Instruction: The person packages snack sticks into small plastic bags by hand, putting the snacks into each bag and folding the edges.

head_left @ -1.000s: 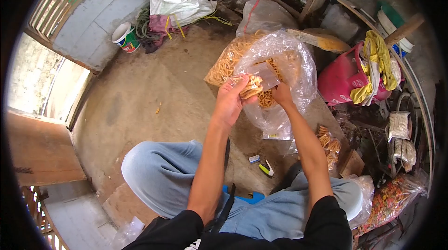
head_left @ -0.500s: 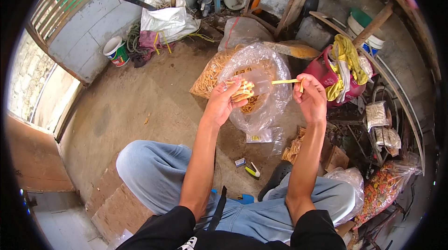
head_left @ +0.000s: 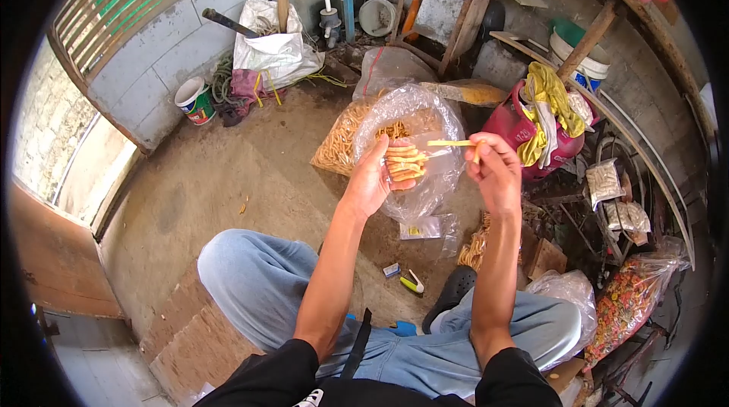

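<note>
My left hand [head_left: 368, 181] is closed around a small clear plastic bag of stick snacks [head_left: 405, 163], the sticks lying in a stack. To its right, my right hand [head_left: 495, 171] pinches a thin yellow strip [head_left: 449, 143], which points left toward the bag's clear end. Whether the strip touches the plastic I cannot tell. Beneath both hands stands a large clear plastic sack of stick snacks [head_left: 338, 141], its crumpled mouth [head_left: 418, 206] spread wide.
A packet [head_left: 420, 228], a small box [head_left: 391, 270] and a green-and-white cutter-like tool [head_left: 412, 282] lie on the floor. Bagged snacks [head_left: 477, 246] sit near my right foot. At right are a red tub with yellow cloth [head_left: 524, 122] and a sack of colourful snacks [head_left: 626, 293].
The small bag has turned so its stacked sticks face me more. My right hand has come slightly left and lower with the yellow strip, nearer the bag. The view has shifted a little.
</note>
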`<state>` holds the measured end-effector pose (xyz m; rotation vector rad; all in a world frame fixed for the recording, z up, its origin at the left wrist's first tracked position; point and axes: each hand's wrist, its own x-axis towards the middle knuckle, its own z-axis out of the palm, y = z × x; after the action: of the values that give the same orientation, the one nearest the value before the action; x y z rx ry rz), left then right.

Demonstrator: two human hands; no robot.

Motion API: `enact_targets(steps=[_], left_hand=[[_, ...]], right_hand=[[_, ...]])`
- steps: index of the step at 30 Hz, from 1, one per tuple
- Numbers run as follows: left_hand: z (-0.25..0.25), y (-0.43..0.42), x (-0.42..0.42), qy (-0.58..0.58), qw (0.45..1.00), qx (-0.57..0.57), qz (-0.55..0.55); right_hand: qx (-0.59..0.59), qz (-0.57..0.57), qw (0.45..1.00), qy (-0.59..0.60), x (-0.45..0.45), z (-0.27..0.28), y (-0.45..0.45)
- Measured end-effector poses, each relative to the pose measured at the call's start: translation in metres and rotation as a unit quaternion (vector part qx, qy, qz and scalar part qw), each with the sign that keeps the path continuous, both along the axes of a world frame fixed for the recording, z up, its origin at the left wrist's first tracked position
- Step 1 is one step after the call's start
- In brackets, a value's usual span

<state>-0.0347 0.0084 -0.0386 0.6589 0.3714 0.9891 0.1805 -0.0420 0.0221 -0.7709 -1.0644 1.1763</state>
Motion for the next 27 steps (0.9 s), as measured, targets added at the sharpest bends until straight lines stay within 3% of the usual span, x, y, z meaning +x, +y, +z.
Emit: enact_targets(steps=[9, 27], left_hand=[[0.004, -0.003, -0.002, -0.021, 1.0, -0.001, -0.005], [0.013, -0.018, 0.009, 0.086, 0.996, 0.031, 0.008]], right_hand=[[0.032, -0.043, 0.999, 0.006, 0.012, 0.011, -0.013], [-0.057, 0.009, 0.983, -0.172, -0.024, 0.003, -0.008]])
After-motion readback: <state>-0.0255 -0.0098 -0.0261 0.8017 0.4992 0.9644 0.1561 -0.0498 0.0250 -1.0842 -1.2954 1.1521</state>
